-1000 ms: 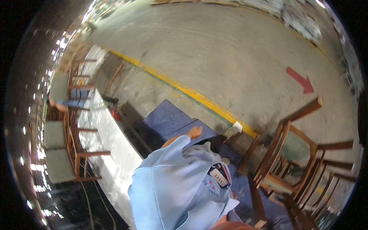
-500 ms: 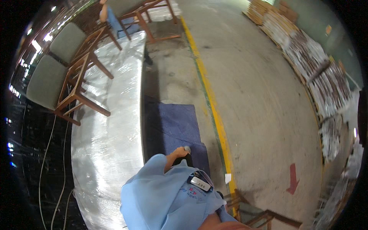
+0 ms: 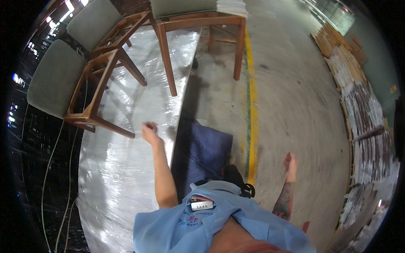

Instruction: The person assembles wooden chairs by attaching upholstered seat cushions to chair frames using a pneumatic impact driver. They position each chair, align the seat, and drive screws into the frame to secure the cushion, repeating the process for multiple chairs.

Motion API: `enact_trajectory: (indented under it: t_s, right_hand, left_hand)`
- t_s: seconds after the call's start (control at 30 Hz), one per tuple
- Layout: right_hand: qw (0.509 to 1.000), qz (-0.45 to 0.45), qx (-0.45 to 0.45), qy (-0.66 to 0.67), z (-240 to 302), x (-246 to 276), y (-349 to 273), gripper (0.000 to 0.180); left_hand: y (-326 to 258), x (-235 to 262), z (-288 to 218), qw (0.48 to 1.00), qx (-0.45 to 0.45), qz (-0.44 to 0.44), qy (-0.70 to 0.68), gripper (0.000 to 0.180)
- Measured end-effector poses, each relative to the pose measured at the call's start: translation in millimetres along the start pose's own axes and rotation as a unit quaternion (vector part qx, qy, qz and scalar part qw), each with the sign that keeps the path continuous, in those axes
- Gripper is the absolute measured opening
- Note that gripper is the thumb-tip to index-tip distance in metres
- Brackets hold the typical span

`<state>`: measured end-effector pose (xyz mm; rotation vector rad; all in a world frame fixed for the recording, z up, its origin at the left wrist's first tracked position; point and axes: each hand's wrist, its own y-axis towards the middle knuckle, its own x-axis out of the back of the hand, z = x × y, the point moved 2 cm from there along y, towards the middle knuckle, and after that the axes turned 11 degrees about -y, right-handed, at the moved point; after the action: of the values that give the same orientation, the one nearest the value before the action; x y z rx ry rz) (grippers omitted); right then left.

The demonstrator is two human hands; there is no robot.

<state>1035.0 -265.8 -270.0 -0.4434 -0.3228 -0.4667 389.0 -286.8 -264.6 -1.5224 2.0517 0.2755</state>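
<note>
Left hand (image 3: pixel 148 128) loosely curled, holding nothing I can see, near tipped chair (image 3: pixel 80 90) on wrapped table (image 3: pixel 122 168); right hand (image 3: pixel 290 162) hangs, grip indiscernible.

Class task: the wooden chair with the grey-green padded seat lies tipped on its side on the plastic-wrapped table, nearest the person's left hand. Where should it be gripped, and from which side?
Grip the wooden chair with the grey-green padded seat by its lowest leg, which juts bare toward the left hand. Come from the right, over the plastic-wrapped table, probably adding the second hand on the frame rail above, since the padded seat faces away and offers no hold.
</note>
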Motion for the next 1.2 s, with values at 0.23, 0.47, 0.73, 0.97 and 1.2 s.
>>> enact_trajectory:
  t_s: [0.23,0.47,0.73,0.97,1.2]
  right_hand:
    - [0.961,0.237,0.144,0.012,258.7,-197.1,212.8,0.035]
    - [0.871,0.476,0.124,-0.020,456.0,-421.2,348.6,0.052]
    - [0.802,0.588,0.020,-0.099,558.0,-560.2,304.9,0.046]
    - [0.809,0.579,0.048,-0.089,498.5,-525.3,362.0,0.033]
    - [0.793,0.607,-0.053,-0.023,373.0,-472.2,294.6,0.023]
  left_hand:
    - [105.8,-205.0,-107.5,0.989,-0.118,0.064,0.069,0.047]
    - [183.4,-382.5,-41.8,0.898,0.136,0.257,0.331,0.059]
    - [182.5,-390.4,-6.5,0.903,0.266,0.193,0.278,0.023]
    - [167.3,-391.5,39.1,0.894,0.125,0.238,0.357,0.028]
    - [73.6,-308.5,-10.5,0.889,0.049,0.224,0.395,0.052]
